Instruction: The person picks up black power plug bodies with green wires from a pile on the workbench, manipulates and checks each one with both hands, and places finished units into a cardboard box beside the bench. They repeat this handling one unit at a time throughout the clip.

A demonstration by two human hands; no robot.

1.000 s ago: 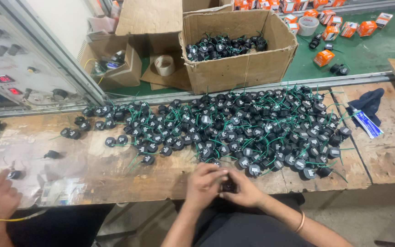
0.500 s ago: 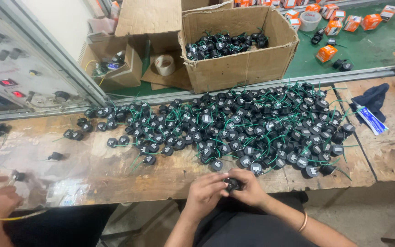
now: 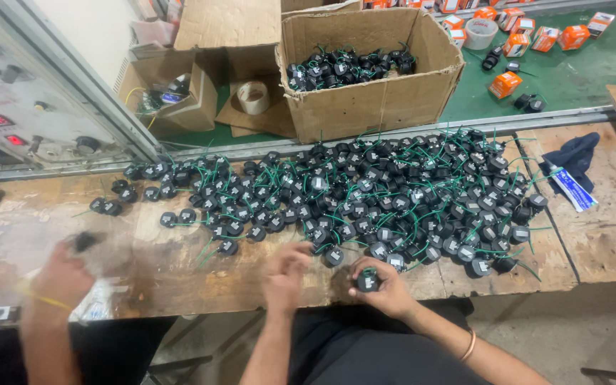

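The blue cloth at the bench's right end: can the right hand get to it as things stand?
Probably not freely. The right hand is closed on a black round part. The blue cloth lies far right, nothing covering it, with bare bench between.

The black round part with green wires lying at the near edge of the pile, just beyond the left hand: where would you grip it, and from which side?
Probably from above, thumb and finger across the round black body: its wires trail away and its near side lies free, close to the left hand.

Open cardboard box (image 3: 393,100) behind bench; tape roll (image 3: 254,96); dark cloth (image 3: 572,157) right.
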